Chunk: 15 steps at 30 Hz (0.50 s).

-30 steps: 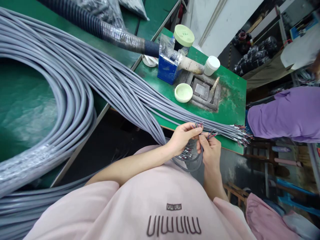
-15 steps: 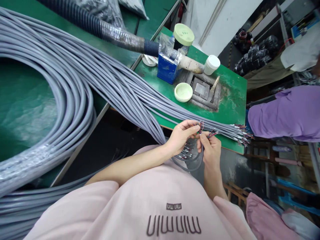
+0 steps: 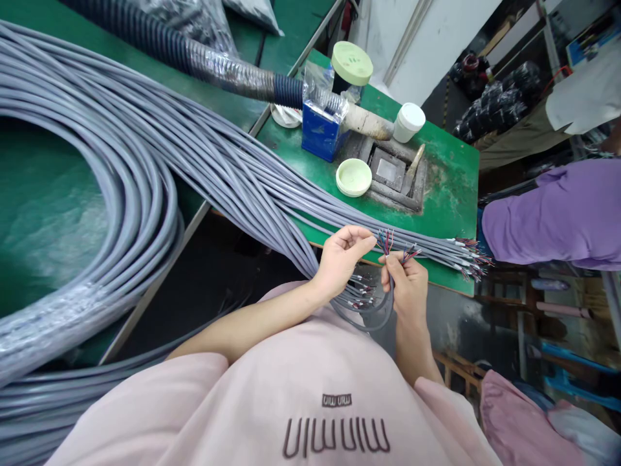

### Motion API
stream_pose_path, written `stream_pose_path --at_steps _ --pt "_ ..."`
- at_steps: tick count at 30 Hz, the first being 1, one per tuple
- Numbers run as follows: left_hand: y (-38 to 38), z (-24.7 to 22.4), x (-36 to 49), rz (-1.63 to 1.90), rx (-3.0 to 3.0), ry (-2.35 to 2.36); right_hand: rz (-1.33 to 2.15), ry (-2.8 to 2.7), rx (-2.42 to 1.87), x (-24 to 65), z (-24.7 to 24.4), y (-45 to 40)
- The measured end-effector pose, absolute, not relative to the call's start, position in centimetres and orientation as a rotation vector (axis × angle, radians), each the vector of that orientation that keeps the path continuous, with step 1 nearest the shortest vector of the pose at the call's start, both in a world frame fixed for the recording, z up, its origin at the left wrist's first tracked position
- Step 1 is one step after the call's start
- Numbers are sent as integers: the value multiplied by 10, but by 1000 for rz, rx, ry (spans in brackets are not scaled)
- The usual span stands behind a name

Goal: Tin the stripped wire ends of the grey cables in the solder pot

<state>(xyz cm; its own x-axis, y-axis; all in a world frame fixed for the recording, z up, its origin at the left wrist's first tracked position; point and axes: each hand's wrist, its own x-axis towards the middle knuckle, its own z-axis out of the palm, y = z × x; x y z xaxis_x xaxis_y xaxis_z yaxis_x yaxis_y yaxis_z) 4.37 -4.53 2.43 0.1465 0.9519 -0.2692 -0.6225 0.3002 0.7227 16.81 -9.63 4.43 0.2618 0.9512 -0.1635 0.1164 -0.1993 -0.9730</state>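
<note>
My right hand (image 3: 408,285) pinches a grey cable (image 3: 389,301) near its end, where thin coloured wires (image 3: 387,241) fan upward. A second tuft of coloured wires (image 3: 411,252) shows just above the same hand. My left hand (image 3: 343,257) is beside the fanned wires, its thumb and forefinger brought together at their left; whether a wire is between the tips is too small to tell. Below and between the hands, more stripped cable ends (image 3: 361,294) hang at the bench edge. A long bundle of grey cables (image 3: 291,188) runs behind both hands, its coloured wire ends at the right.
On the green bench (image 3: 451,188) stand a blue box (image 3: 320,134) under a hose (image 3: 228,71), a pale green dish (image 3: 354,177), a white tub (image 3: 409,122) and a stained square fixture (image 3: 391,169). A person in purple (image 3: 557,213) is at the right.
My left hand has moved slightly left, away from the wires, which now stand more spread out. My right hand keeps its hold on the cable. The view has shifted a little.
</note>
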Motion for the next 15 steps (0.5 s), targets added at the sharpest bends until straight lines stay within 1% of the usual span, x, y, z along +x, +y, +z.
stream_pose_path --at_steps 5,15 --pt "-45 23 44 1110 518 799 1075 -1034 -1563 168 43 -95" --pt "-42 27 48 1034 522 799 1073 -1067 -1571 168 43 -94"
